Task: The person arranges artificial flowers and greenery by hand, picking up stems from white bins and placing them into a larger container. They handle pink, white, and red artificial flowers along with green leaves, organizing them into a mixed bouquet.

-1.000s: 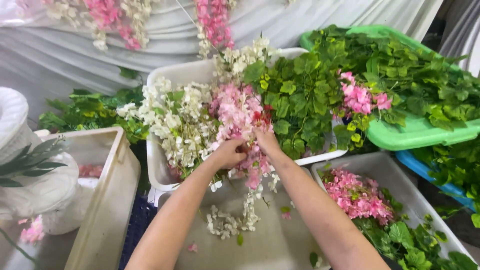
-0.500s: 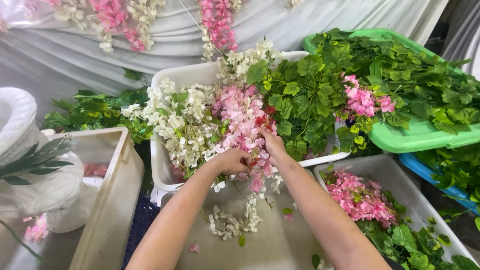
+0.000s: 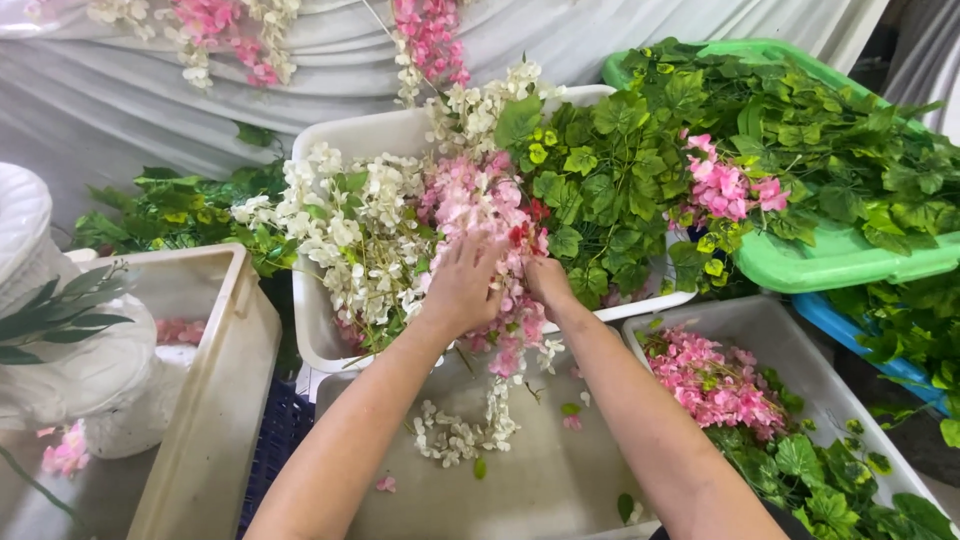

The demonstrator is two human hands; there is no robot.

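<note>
Head view shows both hands pushed further into the flower pile than a moment ago — half a second back they sat at the near edge of the white tub [image 3: 330,150], and now they have slid up into the pink blossom cluster [image 3: 478,205] itself. The left hand [image 3: 462,285] lies palm down with its fingers spread wide over the pink sprays, pressing on them rather than closing round anything. The right hand [image 3: 545,275] is partly buried in the same cluster; its fingers curl in among the stems, but whether they grip one cannot be told, since petals hide the fingertips. From this, the person appears to be sorting or parting the pink flowers, not yet lifting any out.

That pink cluster lies across the middle of the white tub, with white blossom sprays [image 3: 350,225] just left of it and green leafy vines [image 3: 600,170] just right. A loose strand of white blossoms [image 3: 455,435] hangs down from the pile onto the grey tray [image 3: 560,480] nearer the person, between the forearms.

Around this, tubs crowd the work surface: a beige bin [image 3: 215,400] on the near left, a white pedestal vase [image 3: 60,340] with a dark leaf sprig beside it, a green tub [image 3: 850,260] of foliage on the far right with a blue one under it, and a grey tray of pink flowers [image 3: 710,380] and leaves on the near right. White draped cloth [image 3: 120,100] — hung with more pink and white garlands — closes off the far side.
</note>
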